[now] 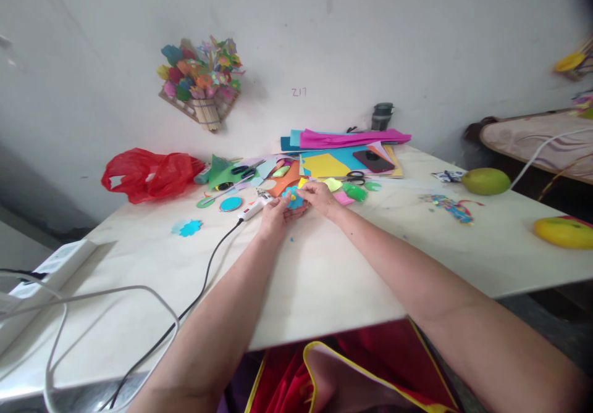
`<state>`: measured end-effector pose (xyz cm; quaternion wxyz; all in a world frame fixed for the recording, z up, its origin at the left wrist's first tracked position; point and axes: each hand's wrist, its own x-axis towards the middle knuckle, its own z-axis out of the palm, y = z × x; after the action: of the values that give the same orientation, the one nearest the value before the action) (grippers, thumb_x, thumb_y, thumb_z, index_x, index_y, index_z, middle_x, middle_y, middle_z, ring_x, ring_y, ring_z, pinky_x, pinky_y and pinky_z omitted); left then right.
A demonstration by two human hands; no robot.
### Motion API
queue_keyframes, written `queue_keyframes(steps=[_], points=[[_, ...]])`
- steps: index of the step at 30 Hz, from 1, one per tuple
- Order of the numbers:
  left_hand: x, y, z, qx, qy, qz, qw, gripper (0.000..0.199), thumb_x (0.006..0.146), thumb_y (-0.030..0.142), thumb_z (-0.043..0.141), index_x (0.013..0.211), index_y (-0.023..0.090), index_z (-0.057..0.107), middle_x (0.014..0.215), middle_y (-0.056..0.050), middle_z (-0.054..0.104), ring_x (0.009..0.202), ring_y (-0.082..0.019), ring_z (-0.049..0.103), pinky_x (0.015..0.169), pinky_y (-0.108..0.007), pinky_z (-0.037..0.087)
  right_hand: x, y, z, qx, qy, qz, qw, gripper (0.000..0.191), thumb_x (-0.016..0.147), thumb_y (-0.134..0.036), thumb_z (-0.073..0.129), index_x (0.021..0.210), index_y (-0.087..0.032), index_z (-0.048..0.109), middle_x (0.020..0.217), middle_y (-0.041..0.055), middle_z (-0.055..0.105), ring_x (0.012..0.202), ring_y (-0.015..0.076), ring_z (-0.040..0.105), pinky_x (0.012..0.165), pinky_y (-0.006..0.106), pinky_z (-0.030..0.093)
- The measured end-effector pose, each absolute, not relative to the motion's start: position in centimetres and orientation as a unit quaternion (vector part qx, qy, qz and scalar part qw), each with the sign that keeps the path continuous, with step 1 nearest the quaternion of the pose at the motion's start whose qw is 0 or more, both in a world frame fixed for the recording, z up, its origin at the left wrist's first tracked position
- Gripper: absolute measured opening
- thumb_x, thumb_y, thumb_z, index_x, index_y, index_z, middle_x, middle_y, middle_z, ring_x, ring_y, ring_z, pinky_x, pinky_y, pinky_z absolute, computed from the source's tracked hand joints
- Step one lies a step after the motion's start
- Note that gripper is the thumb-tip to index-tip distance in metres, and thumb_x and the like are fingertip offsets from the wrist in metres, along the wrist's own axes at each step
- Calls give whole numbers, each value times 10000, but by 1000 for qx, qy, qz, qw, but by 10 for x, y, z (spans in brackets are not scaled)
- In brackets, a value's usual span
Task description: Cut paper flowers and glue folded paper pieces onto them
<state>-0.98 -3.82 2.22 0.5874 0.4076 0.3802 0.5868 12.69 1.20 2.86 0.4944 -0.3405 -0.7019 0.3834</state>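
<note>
My left hand (274, 214) and my right hand (319, 197) meet over the far middle of the pale table (324, 277). Both pinch a small blue paper flower (293, 198) with a yellow centre. A white glue gun (254, 207) lies just left of my left hand, its black cord (204, 283) trailing toward the table's near left edge. Sheets of coloured paper (333, 157) are stacked beyond my hands, with a dark phone (373, 160) on top and black scissors (354, 177) beside them.
A red plastic bag (148, 173) sits at the far left. Blue paper cut-outs (188, 227) lie left of the cord. Two green-yellow fruits (485, 181) (564, 231) rest at the right. A white power strip (50, 268) lies at the near left. Paper flowers (201, 76) hang on the wall.
</note>
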Motion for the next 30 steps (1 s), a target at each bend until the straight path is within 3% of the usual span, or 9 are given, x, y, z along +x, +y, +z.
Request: queue_keyframes(steps=[3, 8, 18, 24, 30], points=[[-11, -39, 23, 418, 376, 586, 583, 257, 695, 318, 746, 820, 110, 659, 760, -96, 717, 735, -232, 704, 735, -350, 565, 127, 9, 32, -332, -700, 401, 489, 327, 671, -469, 618, 549, -182, 518, 522, -30, 493, 513, 107, 453, 527, 260, 378], [-13, -38, 22, 418, 375, 593, 577, 320, 737, 429, 690, 763, 111, 662, 721, -99, 714, 699, -237, 696, 733, -382, 565, 128, 5, 35, -328, -695, 425, 479, 354, 647, -487, 649, 532, -176, 521, 513, -29, 496, 515, 105, 458, 527, 256, 381], [-15, -37, 19, 420, 392, 606, 550, 349, 560, 400, 822, 616, 131, 606, 663, -53, 698, 597, -169, 654, 623, -294, 540, 129, 9, 31, -334, -707, 413, 468, 384, 667, -497, 632, 517, -177, 484, 501, -39, 455, 511, 93, 419, 510, 244, 339], [-13, -40, 24, 423, 387, 601, 557, 343, 605, 428, 792, 678, 127, 644, 671, -63, 695, 625, -199, 673, 658, -339, 550, 128, 9, 32, -325, -711, 424, 457, 358, 670, -483, 633, 535, -172, 518, 501, -33, 485, 499, 97, 449, 510, 249, 368], [-15, -37, 21, 469, 398, 577, 538, 338, 547, 388, 830, 677, 123, 666, 669, -57, 696, 617, -184, 661, 678, -326, 542, 128, 12, 28, -320, -707, 446, 446, 379, 706, -518, 596, 566, -173, 524, 512, -26, 509, 493, 104, 484, 489, 240, 386]])
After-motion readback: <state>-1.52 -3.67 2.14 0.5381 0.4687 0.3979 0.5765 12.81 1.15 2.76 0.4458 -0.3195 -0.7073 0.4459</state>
